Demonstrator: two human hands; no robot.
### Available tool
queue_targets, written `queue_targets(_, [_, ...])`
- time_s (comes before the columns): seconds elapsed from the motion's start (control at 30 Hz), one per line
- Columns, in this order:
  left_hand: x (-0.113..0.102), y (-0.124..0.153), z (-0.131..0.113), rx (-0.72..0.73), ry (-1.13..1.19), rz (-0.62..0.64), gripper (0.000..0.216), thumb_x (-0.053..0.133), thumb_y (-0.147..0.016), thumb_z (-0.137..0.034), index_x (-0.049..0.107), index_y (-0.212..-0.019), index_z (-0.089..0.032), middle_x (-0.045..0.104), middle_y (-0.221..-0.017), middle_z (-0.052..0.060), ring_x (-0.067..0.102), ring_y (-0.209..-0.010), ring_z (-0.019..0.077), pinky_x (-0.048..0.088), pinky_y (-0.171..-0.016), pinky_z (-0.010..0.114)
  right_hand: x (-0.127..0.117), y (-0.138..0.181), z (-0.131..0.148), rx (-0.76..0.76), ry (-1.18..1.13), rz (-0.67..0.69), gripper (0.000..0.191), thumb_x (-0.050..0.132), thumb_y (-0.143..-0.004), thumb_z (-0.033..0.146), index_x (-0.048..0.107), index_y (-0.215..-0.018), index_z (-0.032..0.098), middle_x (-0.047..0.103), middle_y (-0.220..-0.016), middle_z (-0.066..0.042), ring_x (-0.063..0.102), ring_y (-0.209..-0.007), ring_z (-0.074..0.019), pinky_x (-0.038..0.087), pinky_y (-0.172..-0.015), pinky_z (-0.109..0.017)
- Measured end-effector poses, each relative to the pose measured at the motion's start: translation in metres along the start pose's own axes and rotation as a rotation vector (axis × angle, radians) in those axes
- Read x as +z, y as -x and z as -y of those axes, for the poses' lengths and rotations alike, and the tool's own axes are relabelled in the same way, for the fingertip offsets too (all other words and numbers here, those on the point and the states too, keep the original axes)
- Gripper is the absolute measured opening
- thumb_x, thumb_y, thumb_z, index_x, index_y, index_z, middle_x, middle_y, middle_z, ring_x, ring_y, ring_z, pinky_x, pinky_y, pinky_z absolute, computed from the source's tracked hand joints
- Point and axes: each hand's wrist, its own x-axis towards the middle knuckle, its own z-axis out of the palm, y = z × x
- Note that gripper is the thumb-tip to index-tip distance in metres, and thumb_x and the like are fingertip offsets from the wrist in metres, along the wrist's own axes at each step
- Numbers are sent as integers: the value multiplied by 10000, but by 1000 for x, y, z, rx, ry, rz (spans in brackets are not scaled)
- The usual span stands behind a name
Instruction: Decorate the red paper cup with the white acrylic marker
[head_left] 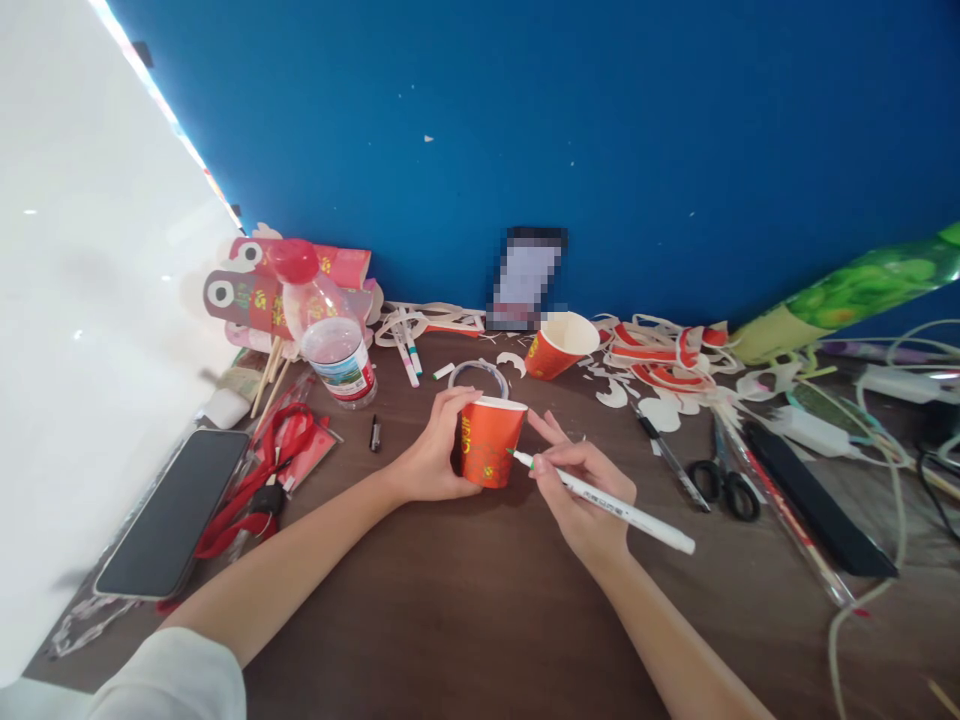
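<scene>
Far left of the worktop (pixel 450 620): a smartphone (pixel 174 512) lies dark-screened, a red strap (pixel 289 435) bunched just beside it. Next, a clear plastic container (pixel 341 365) with a landscape label, then two slim markers (pixel 409 345) lying side by side. My left hand (pixel 439 450) wraps the left side of an orange paper cup (pixel 491 445), thumb low on the near side, other fingers up by the rim. Cup roughly upright, mouth up, in front of me at mid-worktop; cannot tell if its base touches down. Behind it, a second paper cup (pixel 559 345) tilts. My right hand (pixel 585 490) pinches a white marker pen (pixel 622 510), green tip at the first cup's right wall; contact unclear. Farther right: cut paper scraps (pixel 660 365), black-handled scissors (pixel 724 480), a long black case (pixel 817 500).
</scene>
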Motion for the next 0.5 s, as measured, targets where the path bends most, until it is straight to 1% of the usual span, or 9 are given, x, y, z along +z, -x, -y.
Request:
queue_targets(0.2, [1,0,1,27,-12,-20,988,789,-626,-328,163,-1386,-247,269,-1352,147,273,-1363,336,343,-1127,547,3,2,-1,-62,65,43,133,610,-784,114,524,-709,183,657,-640,27,638,-1085,-263,430,-1092,-516])
queue_targets(0.3, [1,-1,1,43,-27,-26,977,784,-628,-314,168,-1383,-244,281,-1337,143,278,-1358,331,343,-1127,550,4,2,-2,-76,72,31,138,609,-777,95,523,-713,182,663,-656,27,642,-1077,-263,437,-1089,-510])
queue_targets(0.4, [1,0,2,35,-20,-21,985,784,-622,-290,160,-1382,-247,274,-1337,144,276,-1362,335,345,-1124,557,5,1,-1,-85,49,4,144,604,-781,85,518,-715,181,637,-615,37,648,-1061,-263,448,-1082,-498])
queue_targets(0.5, [1,0,2,14,2,-16,989,785,-615,-275,160,-1381,-253,262,-1349,146,286,-1362,339,351,-1120,554,5,2,-1,-49,36,-16,156,601,-793,105,503,-699,182,599,-579,42,651,-1048,-268,465,-1070,-484])
